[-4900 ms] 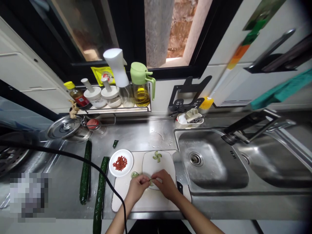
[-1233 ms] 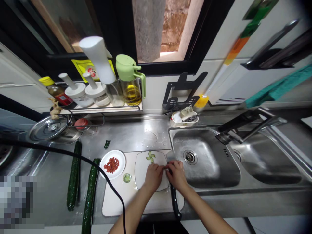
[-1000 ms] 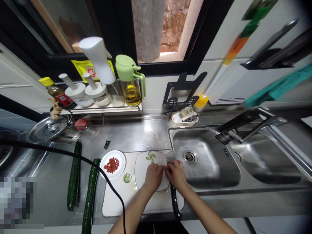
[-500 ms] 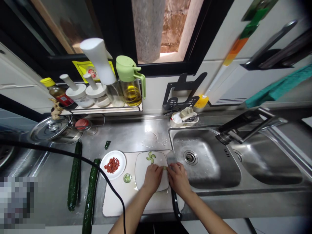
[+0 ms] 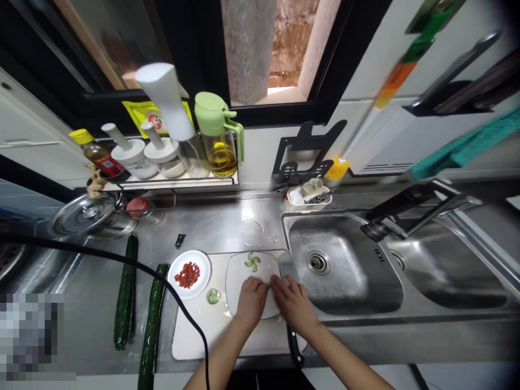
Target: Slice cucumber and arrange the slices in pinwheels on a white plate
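My left hand (image 5: 251,302) and right hand (image 5: 295,305) now draw closer over the white rounded-square plate (image 5: 236,279) (gripping what, I cannot tell). Near its far edge, curved green cucumber slices (image 5: 254,267) gain no addition.

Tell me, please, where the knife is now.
In the head view, the knife lies right of the square plate, beside the sink, partly hidden by the right hand.
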A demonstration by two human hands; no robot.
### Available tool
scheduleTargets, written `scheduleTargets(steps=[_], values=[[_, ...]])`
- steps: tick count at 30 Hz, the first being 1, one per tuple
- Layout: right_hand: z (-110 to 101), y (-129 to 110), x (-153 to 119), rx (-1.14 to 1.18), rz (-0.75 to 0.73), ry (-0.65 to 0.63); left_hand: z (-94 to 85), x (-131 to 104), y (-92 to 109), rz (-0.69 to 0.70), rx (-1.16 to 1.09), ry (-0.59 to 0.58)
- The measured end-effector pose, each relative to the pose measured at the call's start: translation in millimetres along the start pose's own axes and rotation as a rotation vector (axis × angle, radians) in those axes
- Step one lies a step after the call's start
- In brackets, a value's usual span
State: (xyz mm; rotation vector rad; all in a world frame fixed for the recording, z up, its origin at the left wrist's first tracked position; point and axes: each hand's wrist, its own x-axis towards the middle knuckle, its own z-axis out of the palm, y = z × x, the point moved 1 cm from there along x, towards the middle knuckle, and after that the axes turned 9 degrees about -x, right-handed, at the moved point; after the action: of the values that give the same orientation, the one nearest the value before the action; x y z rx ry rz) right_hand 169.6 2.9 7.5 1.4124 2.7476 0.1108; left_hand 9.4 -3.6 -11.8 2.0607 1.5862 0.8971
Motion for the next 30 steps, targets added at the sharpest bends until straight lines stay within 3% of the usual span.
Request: scheduleTargets(steps=[13,16,19,22,25,30], values=[[0.6,-0.9,2.0,-0.041,0.003,-0.019,-1.2,6.3,4.8,-0.007,0.016,0.013],[-3.0,-1.2,2.0,-0.016,0.006,0.011,-10.7,3.8,7.3,-0.028,-0.023,0.041],[-7.8,-4.0,0.6,0.048,0.038,0.053,-31.0,-9.3,3.2,-0.096,-0.102,0.086],[-11.2,-11.4,-2.8,0.117,0.085,0.088,-58.9,-34.8,-11.6,-0.241,-0.16,0.167],[-12.3,-23.1,-7.9,0.172,0.103,0.116,-84.6,-64.4,-33.8,-0.489,-0.192,0.27],[-12.0,-43.2,-16.1,0.22,0.097,0.136,-105.0,-88.7,-59.7,-0.939,-0.19,0.308]])
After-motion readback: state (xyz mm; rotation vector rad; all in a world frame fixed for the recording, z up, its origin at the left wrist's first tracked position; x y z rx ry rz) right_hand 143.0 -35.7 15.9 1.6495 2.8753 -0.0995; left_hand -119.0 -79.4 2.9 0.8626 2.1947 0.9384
